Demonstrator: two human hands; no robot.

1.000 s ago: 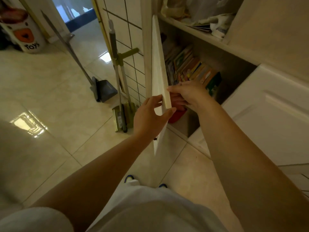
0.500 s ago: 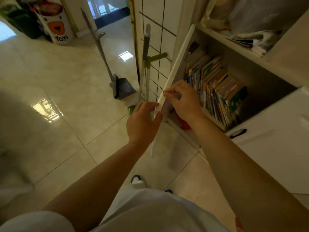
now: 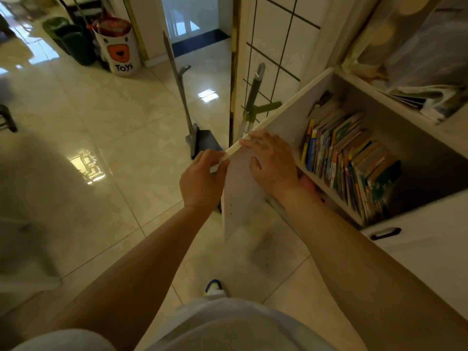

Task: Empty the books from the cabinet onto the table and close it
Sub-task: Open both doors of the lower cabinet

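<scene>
Books [image 3: 352, 165] stand in a packed row on the cabinet's [image 3: 415, 138] lower shelf, at the right of the scene. None has been removed yet. Their long axes run upright, the row leaning toward the right, with spines facing out of the opening toward me.

Compared with a second ago, the cabinet door [image 3: 276, 138] has swung further toward the far left. It was nearly edge-on to my view; I now see its inner face, and the whole row of books is exposed. I judge that access to the shelf is now sufficient and that the opening step is almost complete.

My left hand [image 3: 201, 181] grips the door's free edge, thumb and fingers curled round it. My right hand [image 3: 272, 162] lies on the door's inner face with the fingers extended and hooked slightly over the top edge; it pinches nothing.

A dustpan [image 3: 205, 143] and a mop handle [image 3: 253, 97] stand just beyond the door, near the tiled wall.
</scene>
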